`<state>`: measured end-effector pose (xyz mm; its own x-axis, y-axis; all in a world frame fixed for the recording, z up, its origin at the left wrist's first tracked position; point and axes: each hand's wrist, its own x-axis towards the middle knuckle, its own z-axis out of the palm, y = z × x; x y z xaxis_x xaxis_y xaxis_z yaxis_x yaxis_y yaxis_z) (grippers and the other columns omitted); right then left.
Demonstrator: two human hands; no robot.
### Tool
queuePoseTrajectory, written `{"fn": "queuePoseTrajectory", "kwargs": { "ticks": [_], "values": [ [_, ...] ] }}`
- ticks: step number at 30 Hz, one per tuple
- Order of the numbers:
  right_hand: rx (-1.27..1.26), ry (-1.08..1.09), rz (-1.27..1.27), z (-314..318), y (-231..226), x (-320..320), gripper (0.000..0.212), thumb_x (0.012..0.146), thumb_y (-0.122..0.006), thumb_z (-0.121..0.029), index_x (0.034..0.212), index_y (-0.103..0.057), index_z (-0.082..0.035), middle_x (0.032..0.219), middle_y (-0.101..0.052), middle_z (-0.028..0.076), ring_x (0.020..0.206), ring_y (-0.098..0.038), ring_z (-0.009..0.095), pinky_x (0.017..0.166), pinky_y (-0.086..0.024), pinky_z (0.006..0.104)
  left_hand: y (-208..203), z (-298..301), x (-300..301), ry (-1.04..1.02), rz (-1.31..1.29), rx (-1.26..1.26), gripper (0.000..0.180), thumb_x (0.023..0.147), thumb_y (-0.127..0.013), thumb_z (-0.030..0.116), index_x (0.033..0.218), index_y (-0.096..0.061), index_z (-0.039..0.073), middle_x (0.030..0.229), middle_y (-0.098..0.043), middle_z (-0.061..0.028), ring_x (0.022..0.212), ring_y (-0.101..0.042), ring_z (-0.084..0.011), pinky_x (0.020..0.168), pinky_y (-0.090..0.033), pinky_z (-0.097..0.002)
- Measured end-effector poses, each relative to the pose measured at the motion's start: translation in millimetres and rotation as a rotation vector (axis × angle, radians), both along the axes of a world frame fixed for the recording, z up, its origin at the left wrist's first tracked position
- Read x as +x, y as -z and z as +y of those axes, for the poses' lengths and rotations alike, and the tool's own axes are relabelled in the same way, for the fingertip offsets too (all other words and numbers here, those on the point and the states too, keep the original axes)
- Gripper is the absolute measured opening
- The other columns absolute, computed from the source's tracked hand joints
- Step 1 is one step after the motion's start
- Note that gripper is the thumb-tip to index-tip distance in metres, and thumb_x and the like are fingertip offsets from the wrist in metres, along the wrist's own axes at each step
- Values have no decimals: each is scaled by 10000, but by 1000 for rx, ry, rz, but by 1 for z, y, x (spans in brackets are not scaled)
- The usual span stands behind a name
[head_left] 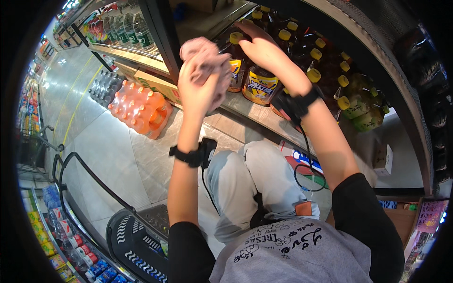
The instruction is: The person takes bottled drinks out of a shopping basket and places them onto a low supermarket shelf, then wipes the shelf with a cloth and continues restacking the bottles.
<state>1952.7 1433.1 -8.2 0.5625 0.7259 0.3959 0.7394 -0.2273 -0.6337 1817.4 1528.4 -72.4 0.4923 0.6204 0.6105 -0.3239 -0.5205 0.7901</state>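
Observation:
My left hand (197, 92) is closed around a crumpled pink cloth (203, 49), blurred by motion, in front of the shelf upright. My right hand (259, 51) reaches in over the shelf among dark tea bottles (261, 87) with yellow caps and yellow-blue labels. Its thumb and fingers are stretched apart beside the yellow cap of a front-row bottle (235, 38); the fingertips are blurred, and whether they touch it I cannot tell. The cloth partly covers that bottle. Both wrists wear black straps with small devices.
Shrink-wrapped orange drinks (141, 111) and a dark bottle pack (104, 88) stand on the floor at left. Water bottles (127, 28) fill the neighbouring shelf. A black cart (137, 236) is close at my left. Green-labelled bottles (365, 113) and a small white box (382, 159) are at right.

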Motion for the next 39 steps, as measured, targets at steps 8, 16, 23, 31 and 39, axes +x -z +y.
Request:
{"fn": "queuePoseTrajectory", "kwargs": {
  "ticks": [8, 16, 23, 31, 39],
  "values": [
    [-114, -96, -134, 41, 27, 48, 297, 791, -552, -199, 1044, -588, -50, 846, -636, 153, 789, -623, 223, 714, -466, 294, 94, 20, 41, -185, 152, 85, 340, 648, -666, 87, 985, -621, 60, 1011, -555, -176, 920, -569, -291, 780, -459, -329],
    [-132, -16, -82, 37, 32, 50, 300, 754, -562, -187, 1018, -601, -50, 821, -632, 161, 776, -624, 216, 701, -465, 288, 27, 4, 61, -94, -35, 106, 348, 648, -648, 34, 994, -613, 46, 1030, -547, -162, 872, -594, -259, 728, -494, -291],
    [-141, -113, -125, 35, 25, 53, 258, 733, -597, -150, 983, -630, -98, 806, -640, 91, 754, -612, 152, 718, -462, 261, 101, 1, 56, -315, 96, -28, 268, 639, -681, 66, 899, -633, 18, 812, -575, -114, 817, -584, -219, 704, -463, -279],
    [-151, -65, -51, 23, 16, 46, 268, 728, -592, -177, 984, -624, -104, 831, -632, 106, 779, -610, 188, 721, -462, 277, 37, -14, 64, -252, 1, 294, 386, 587, -629, 38, 965, -640, 113, 1008, -559, -131, 931, -541, -285, 808, -437, -326],
    [-156, -59, -197, 28, 22, 39, 339, 728, -585, -202, 1045, -595, -83, 847, -621, 153, 794, -607, 261, 717, -462, 301, 105, 10, 63, -203, 33, -227, 222, 643, -602, -4, 861, -635, 13, 925, -607, -104, 830, -588, -192, 750, -460, -285]
  ]
}}
